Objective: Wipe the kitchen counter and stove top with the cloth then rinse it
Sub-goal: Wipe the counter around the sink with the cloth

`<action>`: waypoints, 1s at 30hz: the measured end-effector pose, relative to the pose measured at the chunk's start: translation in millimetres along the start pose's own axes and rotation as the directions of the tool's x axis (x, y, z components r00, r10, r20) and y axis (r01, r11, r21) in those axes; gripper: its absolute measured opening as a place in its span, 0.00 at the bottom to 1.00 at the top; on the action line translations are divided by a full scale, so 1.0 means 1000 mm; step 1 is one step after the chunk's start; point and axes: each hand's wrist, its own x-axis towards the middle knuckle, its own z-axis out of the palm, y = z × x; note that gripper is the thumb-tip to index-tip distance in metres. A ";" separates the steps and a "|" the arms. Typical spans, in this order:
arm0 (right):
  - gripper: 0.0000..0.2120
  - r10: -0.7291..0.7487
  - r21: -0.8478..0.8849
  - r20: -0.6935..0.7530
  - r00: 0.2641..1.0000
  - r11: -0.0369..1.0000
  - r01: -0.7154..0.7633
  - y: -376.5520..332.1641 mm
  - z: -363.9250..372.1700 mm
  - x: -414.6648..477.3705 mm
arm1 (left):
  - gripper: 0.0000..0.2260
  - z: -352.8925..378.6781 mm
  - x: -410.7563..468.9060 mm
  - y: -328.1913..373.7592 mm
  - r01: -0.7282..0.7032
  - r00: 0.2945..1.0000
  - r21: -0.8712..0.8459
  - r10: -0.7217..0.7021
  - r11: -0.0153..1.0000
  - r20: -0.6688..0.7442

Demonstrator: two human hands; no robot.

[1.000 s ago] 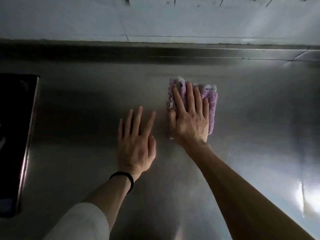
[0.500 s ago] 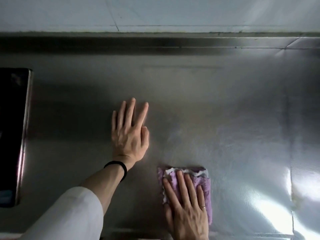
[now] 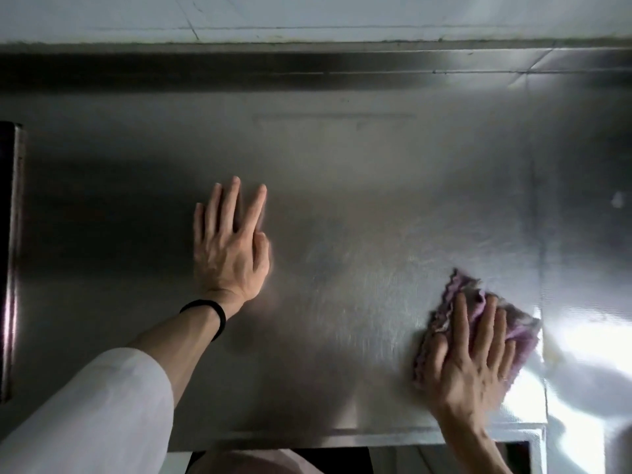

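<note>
Head cam looked straight down at a steel surface. Left hand lay flat on it, fingers straight and slightly fanned, holding nothing, with a black band on the wrist and a white sleeve further back. Right hand pressed flat on the purple cloth, fingers spread over it, near the front edge on the right, well apart from the left hand. Cloth looked bunched and kinda blurry. Dark stove top peeked in at the far left.
</note>
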 end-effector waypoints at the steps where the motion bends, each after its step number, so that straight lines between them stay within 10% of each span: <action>1: 0.32 0.040 0.005 -0.016 0.999 0.999 -0.040 -0.015 0.004 -0.009 | 0.31 0.000 0.000 0.000 0.001 1.000 0.002 -0.001 1.000 0.004; 7: 0.33 -0.361 0.063 0.053 0.931 0.932 0.358 -0.118 0.044 -0.107 | 0.32 0.002 0.000 -0.001 0.000 1.000 0.014 0.000 1.000 -0.004; 14: 0.37 -0.502 0.149 0.064 0.863 0.859 0.489 -0.129 0.046 -0.110 | 0.32 0.003 0.000 -0.003 -0.011 1.000 0.044 0.012 0.999 -0.022; 22: 0.26 -0.226 -0.088 0.034 0.974 0.970 0.228 0.020 0.018 -0.050 | 0.32 0.003 0.001 0.000 0.011 0.999 0.040 -0.009 0.999 -0.035; 30: 0.31 -0.364 0.009 -0.003 0.931 0.931 0.364 -0.038 0.005 0.020 | 0.31 -0.001 0.003 0.004 0.014 1.000 0.014 -0.013 1.000 -0.006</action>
